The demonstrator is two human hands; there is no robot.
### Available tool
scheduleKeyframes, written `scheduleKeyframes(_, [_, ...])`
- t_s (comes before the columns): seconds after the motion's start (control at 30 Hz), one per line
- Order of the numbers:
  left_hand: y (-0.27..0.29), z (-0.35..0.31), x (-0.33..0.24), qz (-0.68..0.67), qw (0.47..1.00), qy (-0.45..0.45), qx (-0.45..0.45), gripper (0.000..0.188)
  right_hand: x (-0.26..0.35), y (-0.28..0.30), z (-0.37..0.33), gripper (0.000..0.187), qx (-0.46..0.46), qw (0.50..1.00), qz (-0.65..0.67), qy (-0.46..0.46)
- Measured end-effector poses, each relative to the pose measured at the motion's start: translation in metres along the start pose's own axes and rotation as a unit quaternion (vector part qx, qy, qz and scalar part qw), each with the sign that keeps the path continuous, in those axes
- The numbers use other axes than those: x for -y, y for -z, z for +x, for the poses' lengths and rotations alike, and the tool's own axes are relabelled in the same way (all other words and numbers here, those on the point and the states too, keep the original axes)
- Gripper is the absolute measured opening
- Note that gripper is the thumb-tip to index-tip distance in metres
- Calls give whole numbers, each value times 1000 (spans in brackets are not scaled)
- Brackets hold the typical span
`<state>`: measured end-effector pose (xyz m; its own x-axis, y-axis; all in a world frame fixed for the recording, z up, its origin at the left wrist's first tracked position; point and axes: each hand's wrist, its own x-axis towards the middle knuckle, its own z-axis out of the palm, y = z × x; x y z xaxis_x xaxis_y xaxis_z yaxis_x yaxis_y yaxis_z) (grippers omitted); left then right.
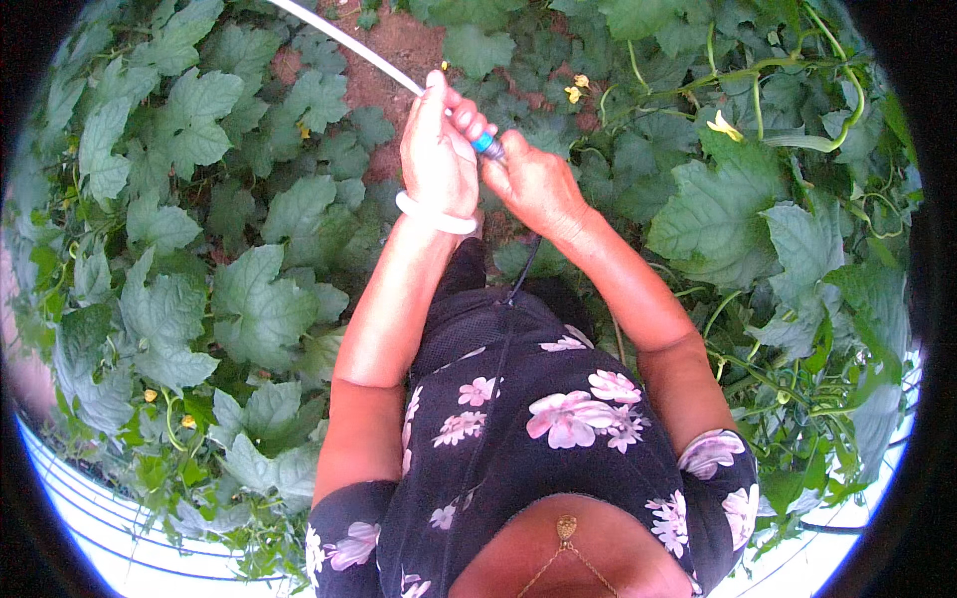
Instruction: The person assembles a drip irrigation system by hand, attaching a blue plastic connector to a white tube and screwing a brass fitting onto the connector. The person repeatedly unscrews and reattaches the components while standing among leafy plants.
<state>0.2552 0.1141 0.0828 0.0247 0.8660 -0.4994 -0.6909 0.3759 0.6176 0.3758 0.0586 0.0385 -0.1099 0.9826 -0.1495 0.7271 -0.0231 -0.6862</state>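
Note:
A long white pole (344,38) slants from the upper left down into my hands. My left hand (439,145) is closed round it, the thumb lying along its length; a white bangle sits on that wrist. Just below those fingers a blue and grey collar (485,144) shows on the pole. My right hand (538,181), right beside the left, is closed on the grey end of this collar. Whatever lies inside the right fist is hidden. Both hands are out in front of my body, over the plants.
Broad-leaved green vines (264,309) crowd both sides. A yellow flower (724,127) and a slim green fruit (802,143) hang at the upper right, among curling stems. Bare brown soil (399,45) shows between the plants ahead. A thin black cord (523,269) hangs near my waist.

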Motion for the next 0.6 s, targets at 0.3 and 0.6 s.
scheduleKeyframes(0.3, [4, 19, -21, -133, 945, 82, 288, 53, -5, 39, 19, 34, 340, 820, 447, -107])
scheduleKeyframes(0.6, [-2, 1, -8, -1, 1000, -7, 24, 45, 12, -4, 1, 28, -23, 997, 66, 37])
